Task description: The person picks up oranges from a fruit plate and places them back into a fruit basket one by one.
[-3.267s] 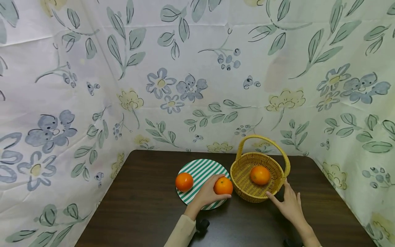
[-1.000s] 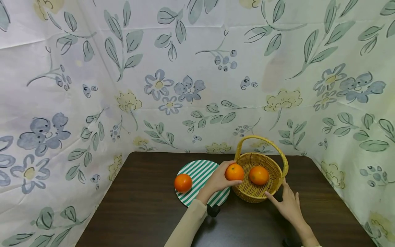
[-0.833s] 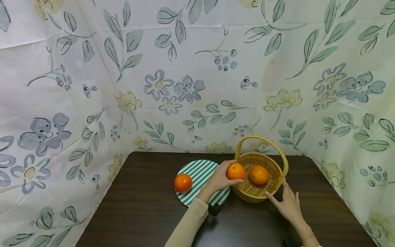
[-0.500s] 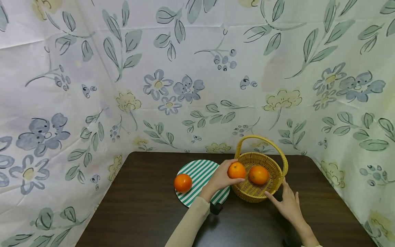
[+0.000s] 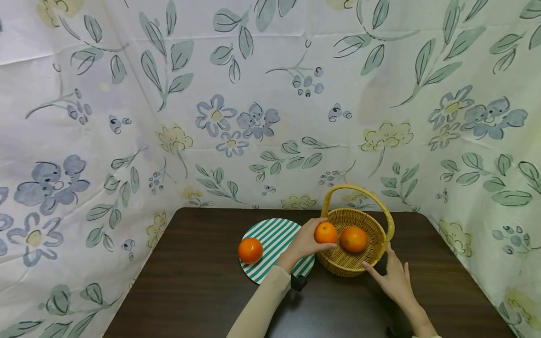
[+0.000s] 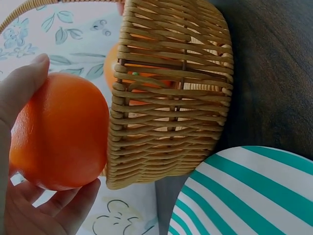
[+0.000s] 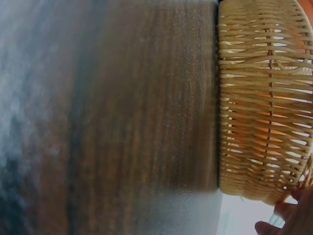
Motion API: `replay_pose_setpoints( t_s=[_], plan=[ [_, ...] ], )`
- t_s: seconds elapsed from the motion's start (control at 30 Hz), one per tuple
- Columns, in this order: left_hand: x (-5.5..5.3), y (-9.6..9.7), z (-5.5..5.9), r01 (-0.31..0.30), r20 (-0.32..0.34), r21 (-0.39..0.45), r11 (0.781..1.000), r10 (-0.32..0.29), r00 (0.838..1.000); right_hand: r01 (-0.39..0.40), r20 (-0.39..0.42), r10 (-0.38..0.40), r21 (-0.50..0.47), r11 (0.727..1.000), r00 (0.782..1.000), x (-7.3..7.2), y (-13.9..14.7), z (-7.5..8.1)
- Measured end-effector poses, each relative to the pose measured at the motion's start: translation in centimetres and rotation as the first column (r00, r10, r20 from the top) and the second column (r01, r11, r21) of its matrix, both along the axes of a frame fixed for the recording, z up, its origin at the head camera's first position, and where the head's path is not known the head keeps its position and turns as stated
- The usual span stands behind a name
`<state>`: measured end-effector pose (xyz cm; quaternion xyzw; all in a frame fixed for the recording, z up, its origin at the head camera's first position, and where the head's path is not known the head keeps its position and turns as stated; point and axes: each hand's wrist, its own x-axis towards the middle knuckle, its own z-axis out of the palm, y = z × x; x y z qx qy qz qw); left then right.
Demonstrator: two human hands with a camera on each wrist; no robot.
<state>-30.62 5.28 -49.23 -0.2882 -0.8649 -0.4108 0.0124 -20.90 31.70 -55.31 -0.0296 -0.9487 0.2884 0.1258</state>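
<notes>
My left hand [image 5: 305, 241] grips an orange [image 5: 326, 233] between thumb and fingers, at the left rim of the yellow wicker basket [image 5: 338, 268]. In the left wrist view the held orange [image 6: 66, 132] sits beside the basket's rim, outside the woven wall. Inside the basket lies another orange [image 5: 354, 239]. My right hand [image 5: 395, 279] has its thumb and fingers spread, touching the basket's front right side below the handle; some fingers are hidden. In the right wrist view, fingertips [image 7: 286, 209] show at the lower right corner against the weave.
A round green-and-white striped mat [image 5: 270, 234] lies left of the basket, partly under my left arm. On its left edge rests a redder, glossy round fruit [image 5: 250, 250]. The dark wooden table [image 5: 190, 281] is enclosed by a floral cloth [image 5: 262, 155].
My left hand has carried the orange from above the striped mat rightward to the basket's left rim, slowing lately. The right hand and the basket have stayed nearly still.
</notes>
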Motion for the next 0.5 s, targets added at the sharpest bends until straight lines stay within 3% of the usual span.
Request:
replay_pose_setpoints(
  t_s=[0.5],
  plan=[
    [-0.67,0.75,-0.42,0.012,0.016,-0.034,0.999,-0.011,1.000,0.006,0.022,-0.006,-0.001,1.000,1.000,0.08,-0.08,0.14]
  ],
)
